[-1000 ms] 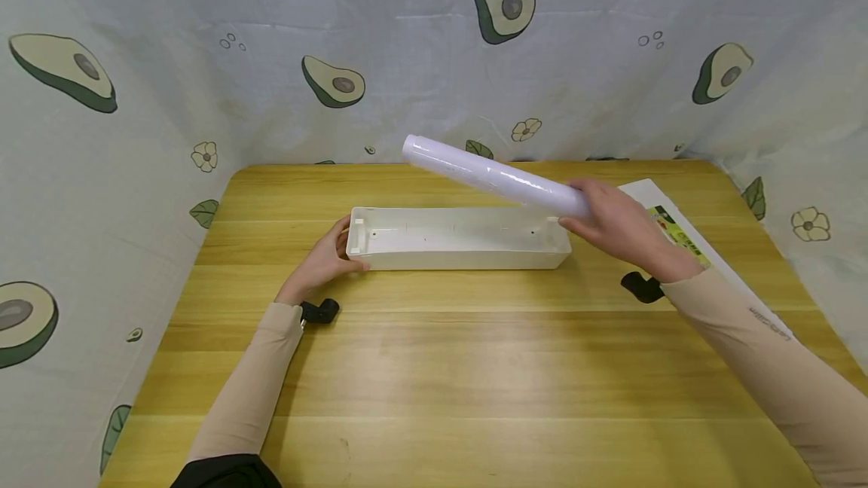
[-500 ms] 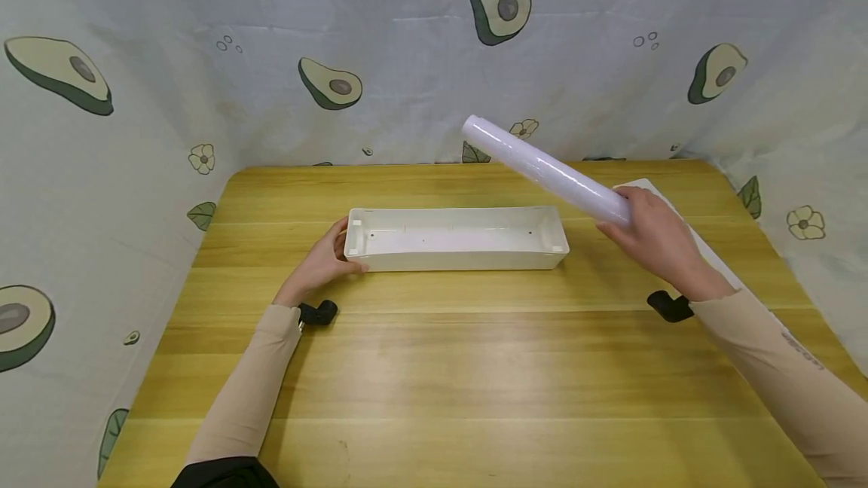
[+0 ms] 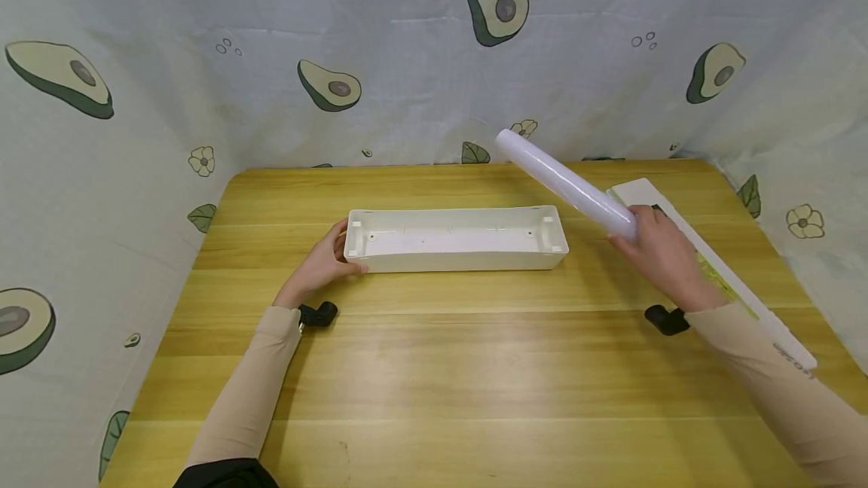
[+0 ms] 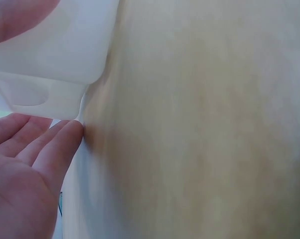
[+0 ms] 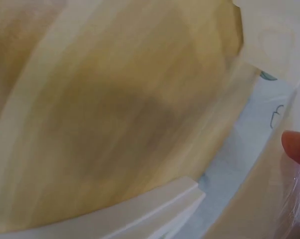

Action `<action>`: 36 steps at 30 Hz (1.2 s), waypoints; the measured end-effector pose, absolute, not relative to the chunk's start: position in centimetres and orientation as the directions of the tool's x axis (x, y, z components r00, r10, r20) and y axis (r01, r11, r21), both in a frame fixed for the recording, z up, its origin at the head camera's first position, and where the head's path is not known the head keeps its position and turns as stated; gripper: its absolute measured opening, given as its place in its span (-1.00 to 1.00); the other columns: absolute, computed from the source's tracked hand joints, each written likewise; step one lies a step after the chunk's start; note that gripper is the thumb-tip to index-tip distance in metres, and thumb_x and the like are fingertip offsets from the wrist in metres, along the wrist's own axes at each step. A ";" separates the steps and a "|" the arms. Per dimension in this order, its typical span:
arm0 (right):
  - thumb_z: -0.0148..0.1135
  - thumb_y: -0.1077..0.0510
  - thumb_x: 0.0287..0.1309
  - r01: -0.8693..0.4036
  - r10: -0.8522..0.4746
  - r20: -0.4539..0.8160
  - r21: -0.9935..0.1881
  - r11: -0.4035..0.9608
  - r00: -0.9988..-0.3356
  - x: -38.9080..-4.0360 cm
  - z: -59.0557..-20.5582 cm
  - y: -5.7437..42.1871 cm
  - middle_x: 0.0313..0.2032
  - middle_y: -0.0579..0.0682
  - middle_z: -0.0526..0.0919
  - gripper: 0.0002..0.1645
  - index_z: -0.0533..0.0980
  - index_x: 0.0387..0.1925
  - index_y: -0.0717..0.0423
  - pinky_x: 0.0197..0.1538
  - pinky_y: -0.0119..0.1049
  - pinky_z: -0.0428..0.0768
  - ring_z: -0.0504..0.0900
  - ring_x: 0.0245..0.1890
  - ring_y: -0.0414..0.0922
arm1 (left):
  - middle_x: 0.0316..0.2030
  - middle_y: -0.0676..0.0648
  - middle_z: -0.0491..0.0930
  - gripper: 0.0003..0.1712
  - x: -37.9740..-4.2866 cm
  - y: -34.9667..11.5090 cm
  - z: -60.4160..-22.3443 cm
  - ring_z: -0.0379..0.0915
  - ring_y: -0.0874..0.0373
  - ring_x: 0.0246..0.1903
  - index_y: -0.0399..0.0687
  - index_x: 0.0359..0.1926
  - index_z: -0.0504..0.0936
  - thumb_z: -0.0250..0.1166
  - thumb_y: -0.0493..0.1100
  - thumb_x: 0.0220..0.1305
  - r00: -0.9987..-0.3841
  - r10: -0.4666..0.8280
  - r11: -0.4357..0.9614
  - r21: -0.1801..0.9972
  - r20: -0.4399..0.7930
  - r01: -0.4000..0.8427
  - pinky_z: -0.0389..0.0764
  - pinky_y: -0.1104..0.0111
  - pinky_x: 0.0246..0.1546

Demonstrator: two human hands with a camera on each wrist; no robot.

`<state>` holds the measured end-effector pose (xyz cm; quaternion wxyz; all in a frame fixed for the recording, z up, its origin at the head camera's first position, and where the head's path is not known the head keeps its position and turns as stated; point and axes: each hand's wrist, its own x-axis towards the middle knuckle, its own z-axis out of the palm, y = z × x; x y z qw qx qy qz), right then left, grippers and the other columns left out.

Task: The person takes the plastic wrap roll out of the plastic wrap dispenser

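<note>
A long white, open-topped plastic box (image 3: pixel 456 239) sits on the wooden table in the head view. My left hand (image 3: pixel 327 262) grips its left end, thumb at the front and fingers against the end wall. In the left wrist view, the box corner (image 4: pixel 45 94) is between thumb and fingers. My right hand (image 3: pixel 667 258) holds a shiny roll of plastic wrap (image 3: pixel 566 183) by its near end, raised and slanting up to the left. Under the right forearm lies a long white cover (image 3: pixel 787 341) with a yellow-green label, partly hidden.
The wooden table (image 3: pixel 434 375) reaches back to a curtain (image 3: pixel 420 59) printed with avocados. Black wrist camera mounts (image 3: pixel 319 314) jut from both sleeves. In the right wrist view, the white cover (image 5: pixel 140 214) crosses the bottom.
My right hand has carried the roll of plastic wrap to the right, away from above the box, then slightly lower. More of the white cover shows. The left hand and box have stayed put.
</note>
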<state>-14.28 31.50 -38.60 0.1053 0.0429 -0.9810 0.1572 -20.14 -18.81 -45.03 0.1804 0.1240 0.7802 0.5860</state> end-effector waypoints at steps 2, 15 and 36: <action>0.31 0.18 0.15 -0.109 -0.043 0.222 -0.294 0.950 -0.974 -14.0 -38.9 31.6 -0.22 0.53 0.44 -0.34 0.28 0.06 0.64 -0.36 0.24 0.43 0.49 -0.33 0.35 | 0.37 -0.25 0.13 0.18 -20.2 -18.8 -45.1 0.18 -0.11 0.28 -0.12 0.50 -0.18 0.42 -0.42 0.03 -0.905 0.403 0.286 0.958 -0.137 -0.018 0.33 0.07 0.15; 0.35 0.20 0.10 -0.102 -0.036 0.224 -0.292 0.951 -0.974 -12.2 -40.6 32.1 -0.29 0.53 0.44 -0.36 0.29 -0.01 0.64 -0.44 0.21 0.41 0.49 -0.42 0.35 | 0.40 -0.25 0.06 0.20 -20.3 -19.1 -44.9 0.11 -0.11 0.32 -0.12 0.50 -0.20 0.42 -0.42 0.02 -0.911 0.389 0.302 0.953 -0.138 -0.015 0.25 0.05 0.22; 0.30 0.20 0.16 -0.031 0.016 0.138 -0.337 0.941 -0.990 -10.7 -42.6 31.8 -0.29 0.51 0.37 -0.37 0.25 -0.04 0.68 -0.40 0.15 0.42 0.45 -0.39 0.32 | 0.38 -0.25 0.10 0.18 -20.2 -18.8 -45.0 0.15 -0.12 0.29 -0.14 0.49 -0.17 0.42 -0.41 0.03 -0.903 0.404 0.294 0.955 -0.145 -0.022 0.27 0.05 0.21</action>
